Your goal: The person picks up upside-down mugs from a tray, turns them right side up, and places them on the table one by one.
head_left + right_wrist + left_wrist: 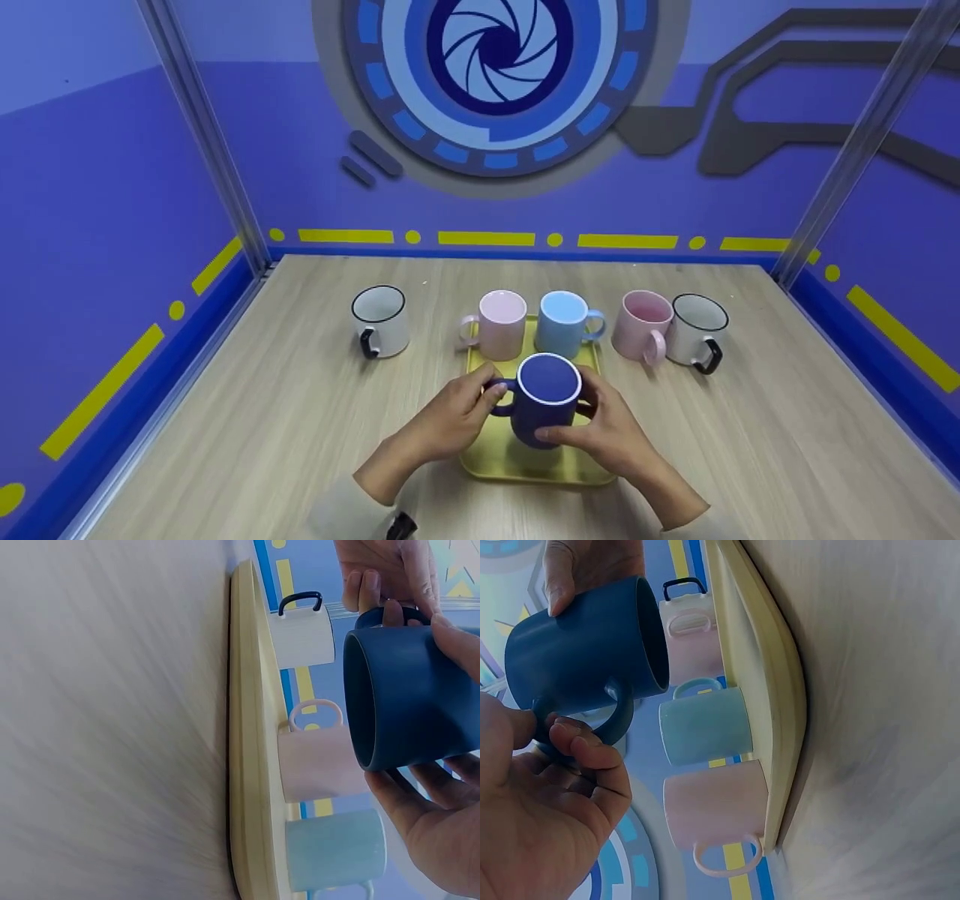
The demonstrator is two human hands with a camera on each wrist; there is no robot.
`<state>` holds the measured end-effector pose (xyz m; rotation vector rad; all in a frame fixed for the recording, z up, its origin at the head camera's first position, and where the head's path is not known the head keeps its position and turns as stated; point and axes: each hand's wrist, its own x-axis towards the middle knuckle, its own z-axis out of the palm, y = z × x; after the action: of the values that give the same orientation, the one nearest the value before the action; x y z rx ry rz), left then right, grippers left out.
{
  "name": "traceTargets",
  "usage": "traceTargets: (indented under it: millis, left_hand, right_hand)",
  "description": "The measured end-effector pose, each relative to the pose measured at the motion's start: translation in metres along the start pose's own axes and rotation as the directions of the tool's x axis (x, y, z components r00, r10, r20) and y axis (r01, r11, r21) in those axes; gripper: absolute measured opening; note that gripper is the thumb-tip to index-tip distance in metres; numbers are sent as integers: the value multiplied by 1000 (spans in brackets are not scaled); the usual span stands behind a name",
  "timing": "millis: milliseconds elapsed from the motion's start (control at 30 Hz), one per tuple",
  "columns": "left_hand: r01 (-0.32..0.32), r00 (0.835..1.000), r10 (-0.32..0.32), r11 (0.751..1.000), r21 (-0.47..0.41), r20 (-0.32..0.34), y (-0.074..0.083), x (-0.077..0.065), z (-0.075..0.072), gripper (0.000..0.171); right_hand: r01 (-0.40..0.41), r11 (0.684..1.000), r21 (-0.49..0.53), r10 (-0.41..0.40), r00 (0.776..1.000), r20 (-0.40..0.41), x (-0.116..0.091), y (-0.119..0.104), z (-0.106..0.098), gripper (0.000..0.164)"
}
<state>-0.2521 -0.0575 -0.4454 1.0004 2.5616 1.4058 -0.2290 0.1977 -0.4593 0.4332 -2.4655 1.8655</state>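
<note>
A dark blue mug (540, 414) with a pale rim is held upright over the yellow tray (540, 474), raised above its floor in both wrist views. My left hand (450, 417) pinches the mug's handle (619, 716) between thumb and fingers. On the opposite side, my right hand (613, 436) grips the mug's body, thumb across the front and fingers around the back, partly hidden. Behind it, a light pink mug (504, 331) and a light blue mug (560, 331) stand side by side on the tray, handles pointing outward left and right.
Left of the tray stands a white mug (391, 330) with black rim and handle. To the right, a pink mug (636, 330) stands close beside another black-rimmed white mug (684, 343). Blue panels (300, 165) enclose the wooden table (285, 420) at the back and sides.
</note>
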Motion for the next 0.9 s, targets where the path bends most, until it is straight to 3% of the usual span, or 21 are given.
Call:
traceTargets:
  millis: [200,267,333,400,467,500,567,633,667,700,733,767,833,900]
  left_hand:
    - [-29,997,39,988,153,-60,1,-2,-1,27]
    - [-54,992,80,968,246,-94,2,-4,-1,27]
    - [-88,980,146,929,359,-138,3,-6,-1,30]
    - [-141,953,251,862,487,-169,4,-8,-2,35]
    - [-199,912,374,765,612,-171,5,-11,-3,39]
    - [-233,885,440,704,671,-154,5,-13,-4,39]
    - [-314,814,574,560,767,-86,7,-14,-7,35]
    - [-374,747,665,417,828,2,8,-15,-9,25]
    - [-395,719,693,355,848,45,8,-15,-10,21]
    - [-407,704,706,306,861,82,9,-16,-10,17]
    - [-416,697,709,273,867,111,9,-16,-10,15]
    - [-417,701,701,252,873,133,9,-17,-9,14]
    - [-405,727,669,237,883,154,8,-17,-7,16]
    - [-375,767,622,236,896,157,6,-17,-5,18]
  right_hand:
    - [19,1000,-2,-19,1000,0,0,1,-1,81]
    - [15,1000,-3,-15,1000,-5,0,1,-1,81]
    - [20,1000,-3,-20,1000,-7,0,1,-1,80]
    - [14,1000,2,-14,1000,-10,1,0,-1,81]
    - [5,1000,6,-5,1000,-12,1,0,-1,81]
    - [-3,1000,7,3,1000,-14,1,1,-1,80]
    - [-22,1000,17,22,999,-23,1,1,-2,80]
    - [-32,999,28,33,999,-31,1,1,-2,79]
    - [-36,999,34,37,999,-35,1,0,-2,78]
    - [-43,998,40,45,998,-40,1,0,-2,78]
    - [-44,998,45,46,998,-43,1,0,-2,78]
    - [-47,998,48,50,998,-46,1,0,-3,78]
    - [-48,998,50,51,997,-52,1,0,-3,78]
    - [-47,998,44,49,997,-54,1,-1,-3,78]
